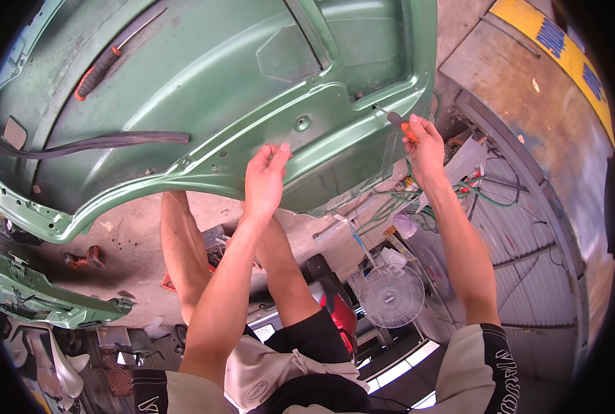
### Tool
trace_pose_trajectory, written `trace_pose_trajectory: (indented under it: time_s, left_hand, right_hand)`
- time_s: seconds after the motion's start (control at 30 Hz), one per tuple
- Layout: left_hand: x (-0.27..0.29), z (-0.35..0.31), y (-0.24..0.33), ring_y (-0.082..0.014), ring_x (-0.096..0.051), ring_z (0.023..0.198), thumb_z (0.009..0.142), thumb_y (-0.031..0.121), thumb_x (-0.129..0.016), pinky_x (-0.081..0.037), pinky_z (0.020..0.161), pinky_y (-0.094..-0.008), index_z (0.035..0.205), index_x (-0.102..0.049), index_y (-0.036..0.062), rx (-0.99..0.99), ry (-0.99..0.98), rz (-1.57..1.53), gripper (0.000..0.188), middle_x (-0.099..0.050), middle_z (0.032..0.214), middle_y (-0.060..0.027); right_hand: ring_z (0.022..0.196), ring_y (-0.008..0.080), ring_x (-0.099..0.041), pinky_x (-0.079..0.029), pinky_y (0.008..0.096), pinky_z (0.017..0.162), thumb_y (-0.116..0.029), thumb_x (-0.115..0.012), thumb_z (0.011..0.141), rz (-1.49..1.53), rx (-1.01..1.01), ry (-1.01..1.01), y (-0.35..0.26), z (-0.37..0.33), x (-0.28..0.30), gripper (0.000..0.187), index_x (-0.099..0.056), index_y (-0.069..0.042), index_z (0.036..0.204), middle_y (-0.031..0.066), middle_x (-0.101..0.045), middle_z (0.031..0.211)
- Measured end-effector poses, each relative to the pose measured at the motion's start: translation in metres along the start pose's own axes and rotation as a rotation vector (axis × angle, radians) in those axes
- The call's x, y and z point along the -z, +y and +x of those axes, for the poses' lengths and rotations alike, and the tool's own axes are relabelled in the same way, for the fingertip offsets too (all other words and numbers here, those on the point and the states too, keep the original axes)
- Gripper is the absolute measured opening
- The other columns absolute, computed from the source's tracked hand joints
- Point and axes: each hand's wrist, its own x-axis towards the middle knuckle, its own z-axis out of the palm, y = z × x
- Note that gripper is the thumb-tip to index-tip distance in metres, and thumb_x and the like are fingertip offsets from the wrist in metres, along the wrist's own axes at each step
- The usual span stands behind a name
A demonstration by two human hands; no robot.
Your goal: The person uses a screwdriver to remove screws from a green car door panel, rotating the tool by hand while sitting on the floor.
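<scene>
A large green vehicle body panel [214, 114] stretches before me, with a raised ridge, holes and a recessed opening. My right hand [425, 148] is closed around the orange-and-dark handle of a screwdriver [395, 119]. The thin shaft points left, with its tip at the panel beside the lower edge of the opening. Over the panel's near part, my left hand [265, 181] has its thumb and fingers drawn together. Whatever it may pinch cannot be made out. Farther left, a second screwdriver [99, 74] and a dark rubber strip [97, 145] lie on the panel.
A cordless power tool [85, 258] lies on the floor at left, near another green car part [42, 293]. Below me are a tool tray [214, 252] by my legs and a standing fan [390, 297]. Green hoses or cables [394, 207] tangle near my right forearm.
</scene>
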Motion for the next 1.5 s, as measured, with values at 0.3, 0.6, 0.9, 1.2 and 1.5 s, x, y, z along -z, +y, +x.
trace_pose_trajectory:
  time_s: [0.3,0.6,0.9,1.2,1.5]
  left_hand:
    - [0.004,0.001,0.000,-0.0063,-0.035,0.057,0.098,0.040,-0.060,-0.029,0.054,-0.0278,0.088,-0.064,0.0068,0.001,-0.009,-0.030,0.035,-0.041,0.061,0.0060]
    - [0.006,0.001,0.012,-0.0005,-0.026,0.052,0.101,0.035,-0.060,-0.020,0.047,-0.0223,0.088,-0.062,0.0088,-0.031,-0.011,-0.117,0.029,-0.033,0.060,0.0114]
    - [0.009,0.002,0.019,-0.0008,-0.027,0.053,0.100,0.035,-0.061,-0.021,0.047,-0.0219,0.088,-0.061,0.0088,-0.028,-0.015,-0.139,0.029,-0.034,0.060,0.0109]
    - [0.007,0.002,0.021,-0.0013,-0.028,0.054,0.100,0.036,-0.060,-0.022,0.048,-0.0223,0.086,-0.061,0.0089,-0.037,0.011,-0.107,0.030,-0.034,0.060,0.0104]
    - [-0.001,0.004,0.012,-0.0011,-0.026,0.053,0.100,0.035,-0.060,-0.021,0.048,-0.0228,0.088,-0.062,0.0084,-0.035,-0.003,-0.099,0.030,-0.034,0.060,0.0106]
  right_hand:
    - [0.054,0.0134,-0.055,-0.041,0.0295,0.052,-0.047,-0.059,0.100,-0.598,-0.015,0.097,-0.026,-0.014,-0.012,0.050,-0.065,0.003,0.093,0.0070,-0.064,0.073]
    - [0.073,0.0211,-0.064,-0.049,0.0360,0.072,-0.023,-0.076,0.088,-0.746,0.722,0.107,-0.008,-0.020,-0.015,0.026,-0.066,0.000,0.097,0.0090,-0.069,0.077]
    - [0.085,0.0264,-0.066,-0.049,0.0392,0.074,-0.021,-0.075,0.089,-0.782,0.338,0.094,-0.025,-0.021,-0.011,0.029,-0.062,0.003,0.096,0.0155,-0.066,0.092]
    - [0.086,0.0325,-0.064,-0.050,0.0405,0.076,-0.012,-0.077,0.084,-0.942,0.377,0.202,-0.019,-0.025,-0.016,0.025,-0.060,-0.001,0.100,0.0149,-0.065,0.096]
    - [0.084,0.0297,-0.065,-0.050,0.0391,0.074,-0.019,-0.075,0.089,-0.806,0.553,0.084,-0.027,-0.029,-0.015,0.028,-0.059,-0.001,0.105,0.0155,-0.066,0.093]
